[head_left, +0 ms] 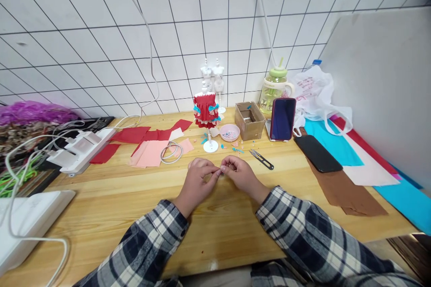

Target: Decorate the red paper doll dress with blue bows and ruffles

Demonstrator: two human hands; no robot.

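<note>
Just beyond the fingertips, touching neither hand, a pleated red dress point(204, 111) with blue bows point(213, 108) hangs on a small white stand point(210, 145), its long axis upright. The left hand point(198, 181) and right hand point(242, 175) meet, thumbs and forefingers pinched together; whether they grip something tiny, I cannot tell. Thread snips point(261, 158) lie near the right hand.
</note>
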